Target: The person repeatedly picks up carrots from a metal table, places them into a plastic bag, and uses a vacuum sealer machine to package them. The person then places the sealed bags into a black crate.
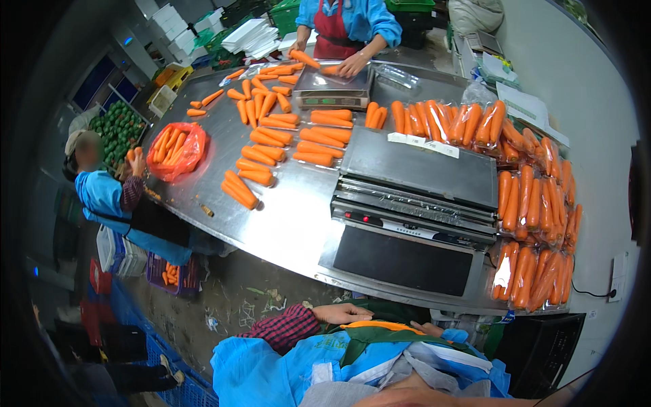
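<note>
My left hand (pixel 342 312), in a checked cuff, rests at my waist against the dark green apron (pixel 362 337). Its fingertips are partly lost in the cloth. Only part of my right hand (pixel 427 328) shows beside the apron's orange trim; the rest is hidden by clothing. Before me on the steel table (pixel 285 229) stands a film wrapping machine (pixel 417 157) with red-lit switches and a black plate (pixel 402 262) at its front. Film-wrapped carrots (pixel 534 203) are stacked along its right side. Beyond its left side lie carrots on trays (pixel 321 136) in rows.
Across the table a person in a red apron (pixel 335 25) handles carrots at a scale (pixel 333 86). At left another person (pixel 109 193) holds carrots near a red bag of carrots (pixel 175 151). A purple crate (pixel 173 274) stands on the floor. A cable (pixel 590 293) runs to the wall socket.
</note>
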The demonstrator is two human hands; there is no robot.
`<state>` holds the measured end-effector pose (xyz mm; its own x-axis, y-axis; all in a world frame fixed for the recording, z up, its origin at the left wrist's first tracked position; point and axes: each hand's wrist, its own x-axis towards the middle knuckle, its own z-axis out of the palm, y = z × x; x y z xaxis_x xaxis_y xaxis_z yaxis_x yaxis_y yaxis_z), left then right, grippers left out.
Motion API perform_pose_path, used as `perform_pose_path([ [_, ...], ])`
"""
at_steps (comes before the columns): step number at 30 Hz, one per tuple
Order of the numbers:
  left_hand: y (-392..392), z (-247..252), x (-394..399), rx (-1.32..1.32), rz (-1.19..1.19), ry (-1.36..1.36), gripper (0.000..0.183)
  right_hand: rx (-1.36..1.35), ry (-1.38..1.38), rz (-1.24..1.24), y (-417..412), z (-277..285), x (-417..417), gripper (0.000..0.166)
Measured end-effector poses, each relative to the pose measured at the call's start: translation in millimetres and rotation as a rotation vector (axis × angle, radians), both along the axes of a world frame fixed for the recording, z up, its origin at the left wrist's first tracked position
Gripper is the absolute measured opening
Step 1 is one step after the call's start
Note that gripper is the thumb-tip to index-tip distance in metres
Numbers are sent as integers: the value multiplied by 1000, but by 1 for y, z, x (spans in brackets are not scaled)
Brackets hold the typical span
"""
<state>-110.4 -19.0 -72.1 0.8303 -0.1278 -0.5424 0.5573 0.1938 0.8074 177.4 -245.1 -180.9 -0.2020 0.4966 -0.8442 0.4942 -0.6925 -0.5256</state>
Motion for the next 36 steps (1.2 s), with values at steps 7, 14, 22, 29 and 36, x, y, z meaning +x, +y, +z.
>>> perform_pose_path([
  [7, -27, -6, 30, 146, 28, -22, 50, 384, 37, 140, 32, 44, 36, 76],
  [14, -93, 3, 38, 233, 594, -17, 19, 755, 501, 300, 124, 184, 97, 40],
  [22, -54, 37, 26, 205, 981, -15, 27, 1475, 335, -932, 273, 343, 153, 33],
  [29, 126, 11, -33, 293, 1608, 34, 39, 871, 282, -448, 358, 268, 63, 27],
  [36, 427, -131, -32, 34, 1923, -162, 35, 700, 217, -125, 495, 232, -29, 31],
])
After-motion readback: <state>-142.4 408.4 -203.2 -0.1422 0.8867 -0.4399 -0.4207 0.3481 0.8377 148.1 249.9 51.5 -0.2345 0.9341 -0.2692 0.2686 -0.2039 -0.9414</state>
